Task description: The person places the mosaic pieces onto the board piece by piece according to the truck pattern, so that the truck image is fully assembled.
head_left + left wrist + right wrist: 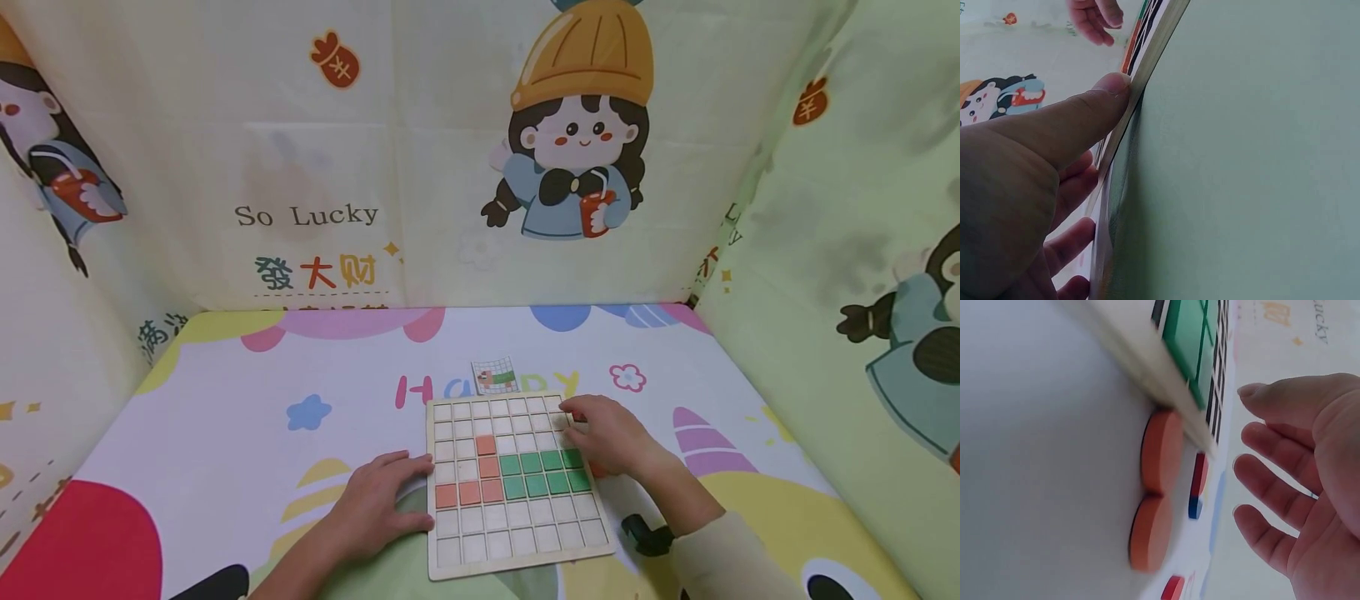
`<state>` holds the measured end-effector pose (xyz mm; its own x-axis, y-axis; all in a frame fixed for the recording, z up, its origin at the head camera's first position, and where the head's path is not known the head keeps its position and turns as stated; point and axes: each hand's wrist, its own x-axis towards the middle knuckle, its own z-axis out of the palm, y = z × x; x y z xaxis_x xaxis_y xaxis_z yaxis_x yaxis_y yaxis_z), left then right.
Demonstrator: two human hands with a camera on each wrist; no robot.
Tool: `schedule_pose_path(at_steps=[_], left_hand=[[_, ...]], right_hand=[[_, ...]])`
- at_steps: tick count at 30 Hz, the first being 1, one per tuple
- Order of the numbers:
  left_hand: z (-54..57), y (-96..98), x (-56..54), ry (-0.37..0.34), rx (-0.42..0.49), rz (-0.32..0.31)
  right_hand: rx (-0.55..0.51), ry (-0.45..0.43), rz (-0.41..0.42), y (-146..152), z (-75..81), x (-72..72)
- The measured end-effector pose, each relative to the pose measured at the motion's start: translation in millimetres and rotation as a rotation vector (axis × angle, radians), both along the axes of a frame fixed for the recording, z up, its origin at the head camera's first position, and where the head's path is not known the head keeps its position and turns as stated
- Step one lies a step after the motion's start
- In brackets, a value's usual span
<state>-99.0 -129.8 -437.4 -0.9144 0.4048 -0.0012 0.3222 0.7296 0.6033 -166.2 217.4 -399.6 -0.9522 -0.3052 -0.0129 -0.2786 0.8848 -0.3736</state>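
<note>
On the patterned table (225, 442), well short of its far edge, lies the gridded board (525, 559); at its left edge rests the left hand (378, 504), thumb against the rim and fingers not wrapped round anything; an uneven push there could swing the board and jostle the tiles; 5 orange tiles (491, 490) sit in it, 3 running in from the left edge and 2 above the innermost; 8 green tiles (536, 484) continue to the right edge in 2 rows of 4; at the far right corner hovers the right hand (615, 435), thumb and fingers apart with nothing visible between them; a low sweep of it might knock the 2 rounded orange pieces (1161, 452) that lie on the table beside the board's right edge, or drag the nearby tiles; as for the surroundings, a small picture card (497, 377) lies just beyond the board's far edge; a red-and-blue item (1199, 478) and a red piece (1172, 587) lie past the orange ones; the right hand hides part of that corner, and the black object (648, 533) near the cuff could catch the board's rim.
</note>
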Motion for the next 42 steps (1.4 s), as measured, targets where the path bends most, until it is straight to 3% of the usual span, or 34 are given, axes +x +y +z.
schedule_pose_path(at_steps=[8,33,42], left_hand=[[-0.8,-0.8,-0.8,0.043,0.006,-0.015],[1.2,1.2,0.5,-0.029,-0.007,0.007],[0.4,0.7,-0.4,-0.023,-0.015,0.007]], right_hand=[[0.06,0.021,-0.027,12.1,-6.4,-5.7],[0.042,0.021,-0.058,20.1,-17.9,-17.2],[0.037,0.022,-0.045,19.9,-17.9,-18.2]])
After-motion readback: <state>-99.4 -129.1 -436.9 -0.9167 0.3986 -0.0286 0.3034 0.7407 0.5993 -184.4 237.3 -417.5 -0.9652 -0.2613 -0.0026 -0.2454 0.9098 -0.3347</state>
